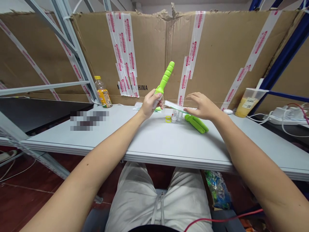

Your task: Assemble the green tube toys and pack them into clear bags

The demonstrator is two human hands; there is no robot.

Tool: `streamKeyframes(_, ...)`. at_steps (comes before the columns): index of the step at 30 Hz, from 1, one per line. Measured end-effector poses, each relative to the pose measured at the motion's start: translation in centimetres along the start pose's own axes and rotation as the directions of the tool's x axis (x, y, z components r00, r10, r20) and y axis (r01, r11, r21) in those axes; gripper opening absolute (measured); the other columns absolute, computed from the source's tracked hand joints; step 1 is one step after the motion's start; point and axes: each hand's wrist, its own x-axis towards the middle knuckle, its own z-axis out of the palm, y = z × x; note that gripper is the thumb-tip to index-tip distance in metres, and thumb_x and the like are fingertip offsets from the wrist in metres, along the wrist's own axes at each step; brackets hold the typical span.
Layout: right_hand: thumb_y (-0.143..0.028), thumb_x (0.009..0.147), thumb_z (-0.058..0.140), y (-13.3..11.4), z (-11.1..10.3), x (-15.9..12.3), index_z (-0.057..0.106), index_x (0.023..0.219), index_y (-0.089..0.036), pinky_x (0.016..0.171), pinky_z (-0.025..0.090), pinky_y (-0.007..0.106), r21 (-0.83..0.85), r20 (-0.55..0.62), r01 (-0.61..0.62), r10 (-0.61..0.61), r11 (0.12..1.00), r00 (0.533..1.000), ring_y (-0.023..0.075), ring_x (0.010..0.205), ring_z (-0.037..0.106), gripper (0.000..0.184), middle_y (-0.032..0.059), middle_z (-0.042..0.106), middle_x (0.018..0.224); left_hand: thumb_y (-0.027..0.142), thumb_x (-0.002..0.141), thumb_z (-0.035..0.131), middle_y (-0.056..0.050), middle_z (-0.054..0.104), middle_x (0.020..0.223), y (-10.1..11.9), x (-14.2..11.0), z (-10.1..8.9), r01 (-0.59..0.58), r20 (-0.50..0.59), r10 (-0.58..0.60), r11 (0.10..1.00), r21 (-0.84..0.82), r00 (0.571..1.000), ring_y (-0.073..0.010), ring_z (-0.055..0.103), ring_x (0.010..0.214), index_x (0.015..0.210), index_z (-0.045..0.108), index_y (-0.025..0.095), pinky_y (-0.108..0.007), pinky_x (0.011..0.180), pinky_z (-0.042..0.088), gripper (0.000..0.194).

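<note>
My left hand (151, 103) is closed around the lower end of a bright green ribbed handle (166, 76), which points up and to the right. A clear part shows at its base between my fingers. My right hand (201, 105) is open, its fingers apart, over the table. A clear plastic bag with a green strip (174, 106) lies between my hands, close to my right thumb; whether they touch I cannot tell. Under my right hand lie more green handles (196, 124). Left of them stand small clear containers (178, 116) and yellow-green rings (168, 119).
The white table (149, 141) backs onto a taped cardboard wall (154, 42). A drink bottle (103, 95) stands at the back left. At the back right are a plastic cup of yellow drink (248, 103) and a power strip (287, 116) with cables. Flat bags (138, 106) lie behind my left hand.
</note>
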Motion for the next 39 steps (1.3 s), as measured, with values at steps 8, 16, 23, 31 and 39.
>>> streamKeyframes(8,-0.054,0.078,0.071,-2.3,0.0,0.4,0.049,0.142,-0.021,0.092,0.05,0.045,0.245,0.245,-0.209,0.148,0.947,0.958,0.0308,0.109,0.064,0.075,0.0121,0.067,0.124,0.049,0.076,0.071,0.005,0.048,0.067,0.3,-0.7,2.0,0.022,0.112,-0.019,0.999,-0.025,0.993,-0.0101,0.053,0.057,0.087,0.048,0.02,-0.027,0.057,0.054,0.039)
streamKeyframes(16,-0.049,0.081,0.067,-1.1,0.2,0.5,0.059,0.131,-0.018,0.08,0.048,0.038,0.085,0.253,-0.236,0.208,0.968,0.945,0.0279,0.097,0.064,0.06,0.0109,0.069,0.11,0.045,0.082,0.066,0.002,0.054,0.072,-0.2,-0.6,1.1,-0.056,0.13,0.036,0.987,0.151,0.991,-0.0129,0.055,0.063,0.086,0.051,0.019,-0.031,0.061,0.054,0.03)
streamKeyframes(23,-0.044,0.081,0.066,1.0,0.5,0.1,0.062,0.126,-0.017,0.084,0.048,0.04,-0.166,0.244,-0.263,0.297,0.951,0.923,0.0311,0.106,0.063,0.053,0.0131,0.068,0.121,0.04,0.08,0.07,0.0,0.066,0.09,-1.0,-0.6,-0.5,-0.191,0.096,0.196,0.553,0.811,0.976,-0.0182,0.058,0.083,0.098,0.062,0.02,-0.033,0.078,0.046,0.028)
streamKeyframes(31,-0.041,0.08,0.067,2.6,0.3,-0.6,0.061,0.124,-0.02,0.086,0.049,0.042,-0.279,0.191,-0.346,0.405,0.896,0.894,0.0323,0.11,0.062,0.049,0.0122,0.067,0.122,0.025,0.083,0.065,-0.006,0.066,0.103,-0.8,-0.1,-3.2,-0.212,0.204,0.189,0.019,0.977,0.96,-0.0263,0.057,0.099,0.117,0.063,0.026,-0.037,0.081,0.045,0.034)
streamKeyframes(39,-0.04,0.082,0.065,2.2,0.4,-0.6,0.062,0.123,-0.02,0.086,0.05,0.045,-0.228,0.194,-0.313,0.358,0.922,0.914,0.0332,0.109,0.063,0.046,0.0119,0.068,0.123,0.018,0.08,0.068,-0.009,0.063,0.099,-1.3,0.6,-4.5,-0.23,0.23,0.262,-0.031,0.973,0.937,-0.0288,0.052,0.098,0.116,0.066,0.025,-0.041,0.083,0.045,0.037)
